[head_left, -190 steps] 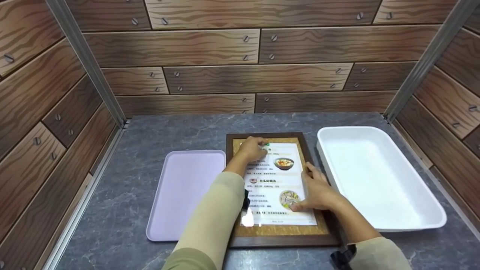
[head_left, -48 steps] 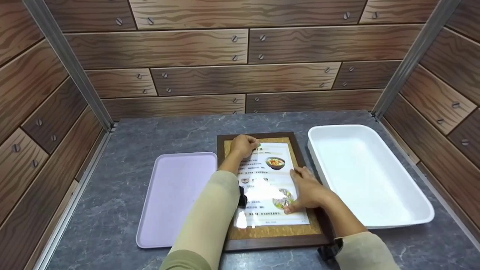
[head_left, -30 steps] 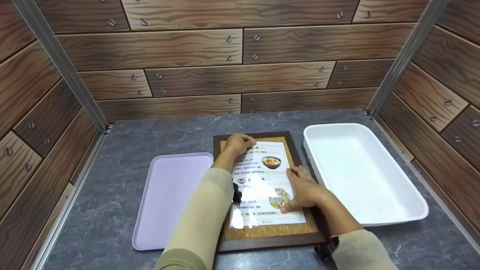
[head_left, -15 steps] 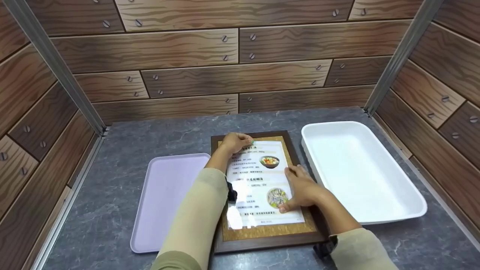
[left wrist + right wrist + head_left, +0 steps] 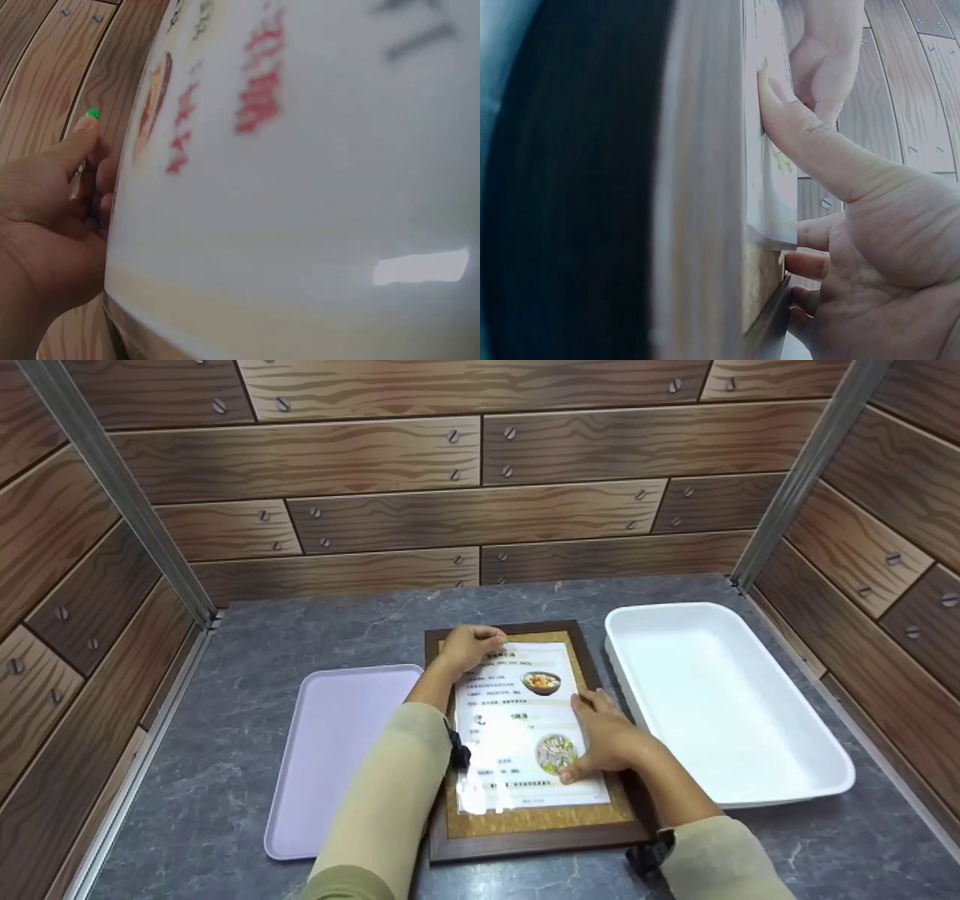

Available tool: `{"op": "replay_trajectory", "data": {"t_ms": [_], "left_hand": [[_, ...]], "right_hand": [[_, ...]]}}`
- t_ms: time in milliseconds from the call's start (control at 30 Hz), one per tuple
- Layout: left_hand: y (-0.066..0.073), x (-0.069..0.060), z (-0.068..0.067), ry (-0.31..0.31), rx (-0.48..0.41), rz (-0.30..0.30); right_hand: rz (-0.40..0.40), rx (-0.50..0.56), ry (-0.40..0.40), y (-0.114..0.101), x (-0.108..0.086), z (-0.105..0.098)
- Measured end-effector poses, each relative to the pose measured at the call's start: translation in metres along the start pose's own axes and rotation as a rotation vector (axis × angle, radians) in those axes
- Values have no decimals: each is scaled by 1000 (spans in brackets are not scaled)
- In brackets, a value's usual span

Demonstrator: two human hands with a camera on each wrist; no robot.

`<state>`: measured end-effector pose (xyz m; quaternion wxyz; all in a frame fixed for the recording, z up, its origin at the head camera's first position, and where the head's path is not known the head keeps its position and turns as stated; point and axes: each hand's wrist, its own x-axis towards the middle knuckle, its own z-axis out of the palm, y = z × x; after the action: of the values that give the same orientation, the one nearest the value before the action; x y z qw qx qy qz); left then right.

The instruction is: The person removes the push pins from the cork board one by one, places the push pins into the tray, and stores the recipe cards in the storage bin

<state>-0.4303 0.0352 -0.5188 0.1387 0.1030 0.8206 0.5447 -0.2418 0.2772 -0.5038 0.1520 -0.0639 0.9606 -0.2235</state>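
Observation:
A laminated recipe sheet (image 5: 499, 701) with pictures of bowls of food lies on a cork board (image 5: 540, 823) in a dark brown frame (image 5: 555, 840). At the sheet's top edge my left hand (image 5: 466, 649) pinches a small green-topped push pin (image 5: 93, 113). Its tip is hidden, so how deep it sits cannot be seen. My right hand (image 5: 607, 735) rests spread on the right side of the sheet. The right thumb touches the lower food picture, and the other fingers reach along the sheet's right edge, as the right wrist view (image 5: 885, 240) also shows.
Left of the board lies a flat lilac tray (image 5: 341, 750), partly under the left forearm. To the right stands a deep white tub (image 5: 727, 697), close to the frame. Wood-patterned walls (image 5: 390, 517) enclose the grey marbled table (image 5: 322, 634) at the back and sides.
The head view has shifted a little. My left forearm has swung slightly left, while its fingers stay at the pin, now covering more of the green. My right hand stays in place on the sheet.

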Motion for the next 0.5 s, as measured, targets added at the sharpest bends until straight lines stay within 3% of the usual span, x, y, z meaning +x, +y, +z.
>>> {"op": "replay_trajectory", "data": {"t_ms": [167,500], "left_hand": [[-4,-10,-6,-5,-104,10],[8,-42,-16,-14,-100,68]], "right_hand": [[4,-4,-6,-2,2,2],[30,-54,-14,-7,3,-5]]}}
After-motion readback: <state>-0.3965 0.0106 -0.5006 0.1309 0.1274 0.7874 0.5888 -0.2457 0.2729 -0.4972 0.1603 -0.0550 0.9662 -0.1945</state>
